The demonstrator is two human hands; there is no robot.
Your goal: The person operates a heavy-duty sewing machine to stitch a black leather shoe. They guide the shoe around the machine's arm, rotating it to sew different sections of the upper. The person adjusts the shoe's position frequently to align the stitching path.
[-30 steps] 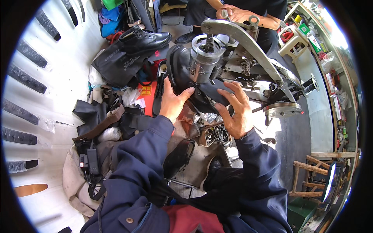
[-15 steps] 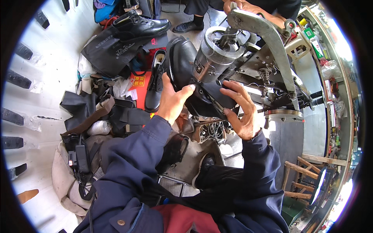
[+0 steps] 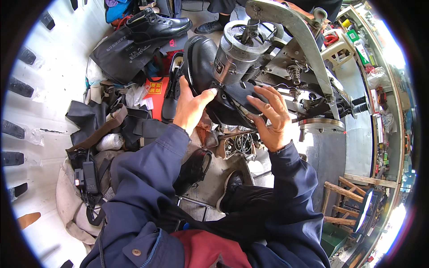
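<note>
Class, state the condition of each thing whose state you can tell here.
Left hand: gripping the black shoe, thumb on its upper
Right hand: fingers bent, against the same shoe
Black shoe: held, partly behind the metal machine head
Upper-left shoe: resting on the dark bag
Dark bag: partly covered
Jacket: open in front

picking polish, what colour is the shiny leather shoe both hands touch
Black; the head view shows this shiny leather shoe best.

We saw the black shoe (image 3: pixel 201 67) we held and the metal machine (image 3: pixel 234 60) shift higher in view; another person's arms (image 3: pixel 302 10) mostly slipped out.
</note>
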